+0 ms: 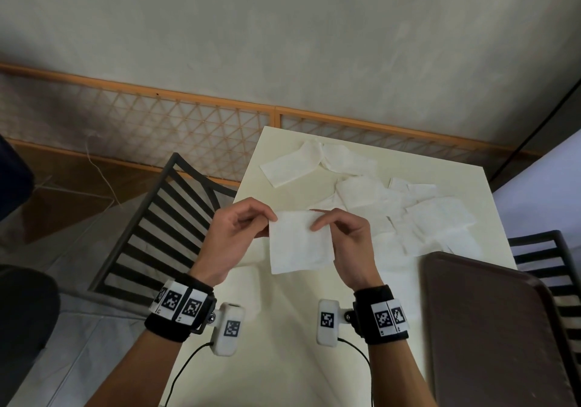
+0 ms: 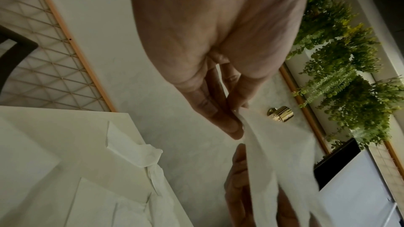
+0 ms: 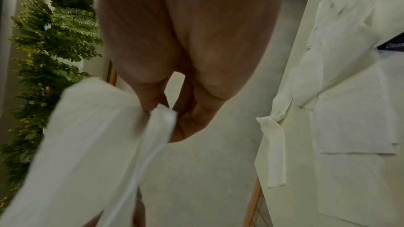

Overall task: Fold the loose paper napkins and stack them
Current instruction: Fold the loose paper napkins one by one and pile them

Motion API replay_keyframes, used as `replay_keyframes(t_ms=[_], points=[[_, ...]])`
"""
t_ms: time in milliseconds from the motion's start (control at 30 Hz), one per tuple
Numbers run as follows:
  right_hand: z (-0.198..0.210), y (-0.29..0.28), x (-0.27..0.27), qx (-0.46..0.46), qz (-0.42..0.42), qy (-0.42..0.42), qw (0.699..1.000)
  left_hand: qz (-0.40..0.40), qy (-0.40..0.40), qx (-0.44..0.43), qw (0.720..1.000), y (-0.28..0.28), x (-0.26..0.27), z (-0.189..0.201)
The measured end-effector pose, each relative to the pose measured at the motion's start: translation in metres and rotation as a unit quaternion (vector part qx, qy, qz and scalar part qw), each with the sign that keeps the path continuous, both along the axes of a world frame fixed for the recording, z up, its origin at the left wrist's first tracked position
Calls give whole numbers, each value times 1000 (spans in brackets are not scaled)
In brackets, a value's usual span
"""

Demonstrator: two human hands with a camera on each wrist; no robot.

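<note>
Left hand [image 1: 234, 233] and right hand [image 1: 347, 237] fingers pinching 1 white napkin [image 1: 300, 243] above table [image 1: 283, 328]; loose napkins [image 1: 393, 205] behind; no legible writing

Napkin [image 1: 300, 243], held: plain white, faintly embossed.
Loose napkins [image 1: 371, 199]: white, same faint texture.
Table [image 1: 251, 196]: pale cream, unpatterned.
Tray [image 1: 490, 328]: dark brown.
Chair [image 1: 157, 224]: black frame, slatted back.
Wall screen [image 1: 176, 126]: orange-tan wood frame, diamond lattice over off-white panels.
Wrist bands [image 1: 179, 309]: black, bearing black-and-white square code markers.
Foliage [image 2: 345, 68]: green, some yellow tips.
</note>
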State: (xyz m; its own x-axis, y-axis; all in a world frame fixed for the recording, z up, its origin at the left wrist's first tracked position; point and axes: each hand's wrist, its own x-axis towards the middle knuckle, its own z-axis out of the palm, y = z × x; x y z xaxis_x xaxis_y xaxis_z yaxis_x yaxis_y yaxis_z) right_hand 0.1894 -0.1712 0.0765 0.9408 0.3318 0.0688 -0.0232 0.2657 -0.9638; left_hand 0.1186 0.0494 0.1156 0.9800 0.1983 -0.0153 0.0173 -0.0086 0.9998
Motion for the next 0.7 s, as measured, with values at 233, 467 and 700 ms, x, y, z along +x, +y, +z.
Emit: replay_keyframes(t_ms=[233, 467, 700], points=[[11, 7, -6, -75, 13, -24, 997, -9, -29, 136, 990, 8, -8, -10], [-20, 56, -4, -441, -2, -308, 843, 0, -63, 210, 976, 8, -12, -22], [-29, 76, 19, -284, -62, -91, 952, 147, -8, 153, 977, 31, -7, -37]])
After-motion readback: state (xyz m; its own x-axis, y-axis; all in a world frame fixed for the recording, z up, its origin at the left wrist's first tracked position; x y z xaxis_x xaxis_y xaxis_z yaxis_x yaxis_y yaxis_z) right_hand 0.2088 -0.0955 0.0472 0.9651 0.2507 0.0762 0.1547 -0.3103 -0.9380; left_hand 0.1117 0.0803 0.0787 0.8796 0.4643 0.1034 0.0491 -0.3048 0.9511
